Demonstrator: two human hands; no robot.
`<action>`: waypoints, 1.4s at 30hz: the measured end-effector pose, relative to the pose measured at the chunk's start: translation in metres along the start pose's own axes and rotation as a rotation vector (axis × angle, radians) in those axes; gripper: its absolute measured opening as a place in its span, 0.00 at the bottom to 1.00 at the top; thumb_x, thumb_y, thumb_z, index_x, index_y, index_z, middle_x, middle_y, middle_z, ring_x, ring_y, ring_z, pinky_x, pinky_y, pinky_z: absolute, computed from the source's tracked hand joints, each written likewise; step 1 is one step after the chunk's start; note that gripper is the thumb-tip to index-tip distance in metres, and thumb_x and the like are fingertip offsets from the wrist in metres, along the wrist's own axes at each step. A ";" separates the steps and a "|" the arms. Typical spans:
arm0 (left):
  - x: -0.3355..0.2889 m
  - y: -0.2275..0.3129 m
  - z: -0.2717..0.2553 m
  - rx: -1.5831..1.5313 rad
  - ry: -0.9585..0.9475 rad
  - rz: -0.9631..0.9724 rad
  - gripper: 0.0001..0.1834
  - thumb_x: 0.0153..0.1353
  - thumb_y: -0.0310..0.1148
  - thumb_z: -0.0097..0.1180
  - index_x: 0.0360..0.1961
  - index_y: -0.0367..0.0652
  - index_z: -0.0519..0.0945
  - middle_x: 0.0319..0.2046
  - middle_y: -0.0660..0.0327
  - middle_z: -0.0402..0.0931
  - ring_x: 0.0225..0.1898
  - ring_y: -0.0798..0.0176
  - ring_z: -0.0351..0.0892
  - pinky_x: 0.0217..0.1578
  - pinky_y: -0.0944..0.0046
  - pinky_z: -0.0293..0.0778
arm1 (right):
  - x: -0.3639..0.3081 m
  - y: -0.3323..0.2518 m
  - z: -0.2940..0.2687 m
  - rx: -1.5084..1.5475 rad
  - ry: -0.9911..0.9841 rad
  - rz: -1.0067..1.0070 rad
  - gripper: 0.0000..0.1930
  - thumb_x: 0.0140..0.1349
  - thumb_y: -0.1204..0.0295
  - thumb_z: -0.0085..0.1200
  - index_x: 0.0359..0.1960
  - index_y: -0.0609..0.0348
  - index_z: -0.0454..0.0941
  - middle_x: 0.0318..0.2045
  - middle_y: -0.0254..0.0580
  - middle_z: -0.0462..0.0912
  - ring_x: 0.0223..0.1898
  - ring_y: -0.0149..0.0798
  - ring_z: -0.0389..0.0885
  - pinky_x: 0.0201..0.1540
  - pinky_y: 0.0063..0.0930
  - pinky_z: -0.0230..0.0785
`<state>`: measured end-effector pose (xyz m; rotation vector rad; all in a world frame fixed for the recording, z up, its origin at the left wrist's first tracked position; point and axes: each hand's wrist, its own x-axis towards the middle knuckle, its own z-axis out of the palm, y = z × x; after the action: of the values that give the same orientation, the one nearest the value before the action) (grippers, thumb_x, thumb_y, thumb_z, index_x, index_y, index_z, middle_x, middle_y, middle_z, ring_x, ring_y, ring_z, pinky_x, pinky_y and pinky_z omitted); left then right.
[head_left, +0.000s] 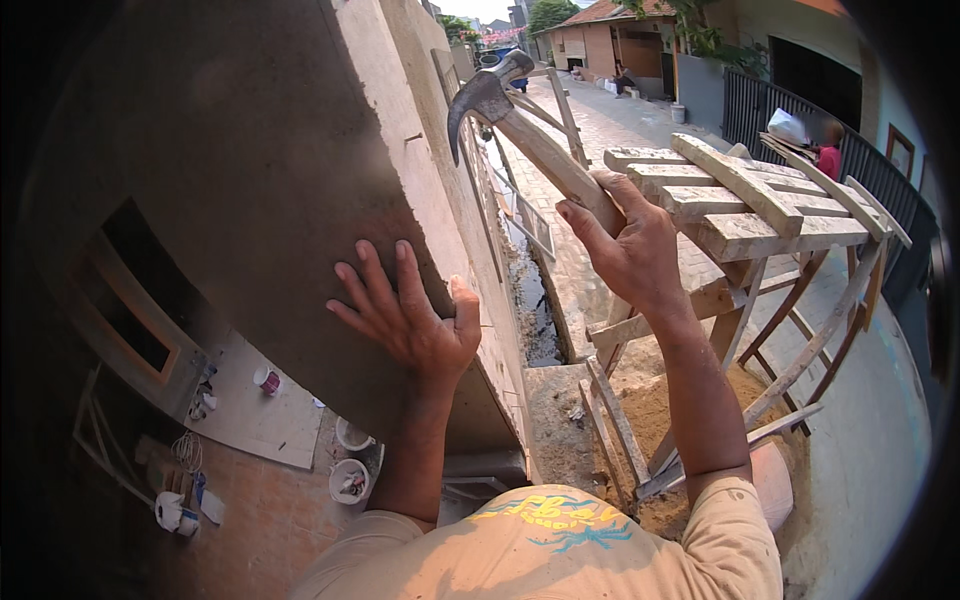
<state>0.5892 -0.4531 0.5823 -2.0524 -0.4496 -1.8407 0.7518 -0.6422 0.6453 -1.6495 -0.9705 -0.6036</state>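
Wall (250, 120) on the left, rising grey and flat. Next, hammer (545, 152), slanting lengthwise up and leftward from the right hand (640, 245), clamping tightly around it. Then left hand (415, 320), splaying across that wall. Lastly nail (413, 137), jutting from the pale edge (430, 195), lying left of the claw (462, 110), nearer the left hand.
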 end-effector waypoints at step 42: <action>-0.003 -0.011 -0.006 -0.012 -0.029 0.008 0.46 0.57 0.43 0.60 0.77 0.43 0.61 0.78 0.37 0.52 0.80 0.27 0.41 0.72 0.20 0.28 | 0.087 -0.042 -0.037 -0.808 0.096 -0.607 0.10 0.68 0.64 0.61 0.37 0.54 0.74 0.29 0.43 0.85 0.31 0.48 0.89 0.33 0.42 0.81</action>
<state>0.5791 -0.4461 0.5803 -2.0887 -0.4384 -1.8154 0.7670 -0.6479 0.7474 -1.9681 -1.2523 -1.6337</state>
